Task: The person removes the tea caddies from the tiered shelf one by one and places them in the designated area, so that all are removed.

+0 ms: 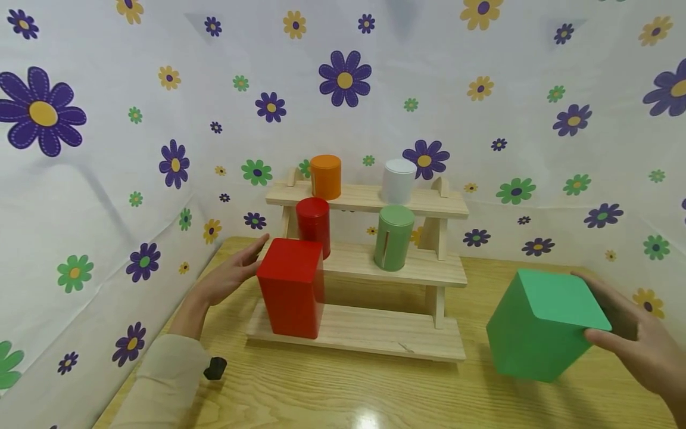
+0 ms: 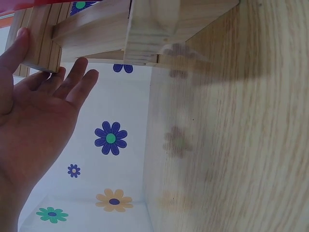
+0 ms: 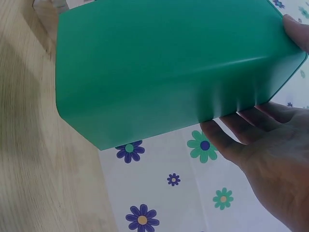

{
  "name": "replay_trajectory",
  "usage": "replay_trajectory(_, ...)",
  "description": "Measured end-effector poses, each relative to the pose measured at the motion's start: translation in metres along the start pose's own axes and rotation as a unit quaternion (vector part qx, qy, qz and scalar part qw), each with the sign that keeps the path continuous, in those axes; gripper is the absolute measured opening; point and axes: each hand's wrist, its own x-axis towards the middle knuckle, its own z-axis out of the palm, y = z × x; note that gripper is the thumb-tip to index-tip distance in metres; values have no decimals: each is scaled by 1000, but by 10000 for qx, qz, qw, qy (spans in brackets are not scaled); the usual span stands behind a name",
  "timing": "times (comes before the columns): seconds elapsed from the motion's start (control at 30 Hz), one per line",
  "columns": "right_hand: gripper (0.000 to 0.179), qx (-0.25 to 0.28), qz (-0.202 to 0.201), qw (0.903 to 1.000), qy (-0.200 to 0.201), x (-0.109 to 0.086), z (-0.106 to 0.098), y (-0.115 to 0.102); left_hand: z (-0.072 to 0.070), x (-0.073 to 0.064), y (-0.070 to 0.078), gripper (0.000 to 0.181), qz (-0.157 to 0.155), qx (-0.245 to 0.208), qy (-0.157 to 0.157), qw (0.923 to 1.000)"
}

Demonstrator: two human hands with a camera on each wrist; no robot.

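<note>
Head view: right hand (image 1: 645, 342) grips green box (image 1: 546, 328) from right; left hand (image 1: 227, 277), uncurled, beside red box (image 1: 292, 292).

The green box (image 1: 542, 328) partly hides the right hand (image 1: 643, 342) in the head view.

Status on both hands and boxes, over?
Right hand grips green box, right of shelf. Left hand by shelf's left side. Red box occupies bottom tier's left end.

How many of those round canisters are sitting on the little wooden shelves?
4. Top shelf: orange canister on the left, white canister on the right. Middle shelf: red canister on the left, green canister on the right. The red box might hide another.
</note>
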Motion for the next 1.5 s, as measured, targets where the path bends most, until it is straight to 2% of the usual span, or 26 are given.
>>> replay_trajectory(0.1, 84, -261, 86, 9996, 21, 8, 1, -1, 0, 0, 0, 70, 25, -3, 6, 10000)
replay_trajectory(0.33, 82, -168, 279, 9993, -165, 30, 2, 7, -1, 0, 0, 70, 51, -77, 11, 10000)
replay_trajectory(0.47, 80, 369, 228, 9986, -310, 44, 2, 17, 0, 0, 0, 70, 82, -115, 15, 9999)
replay_trajectory(0.6, 78, 992, 182, 9934, -548, 59, 0, 25, 0, 0, 0, 70, 91, -57, 28, 9999)
replay_trajectory(0.77, 76, 1076, 342, 9912, -697, 79, -1, 30, -1, 0, -2, 70, 66, -29, 37, 10000)
replay_trajectory(1.03, 71, 1412, 341, 9862, -799, 109, 1, 41, -1, 2, -2, 70, 101, -150, 1, 9998)
replay_trajectory(1.13, 71, 1359, 428, 9862, -846, 120, 2, 42, -1, 2, -2, 70, 134, -194, -4, 9997)
replay_trajectory(1.3, 72, 975, 643, 9888, -932, 135, 3, 43, 0, 1, -1, 71, 145, -250, -14, 9996)
replay_trajectory(1.5, 73, 1159, 726, 9862, -931, 150, 8, 48, 0, 0, -2, 71, 153, -290, -19, 9995)
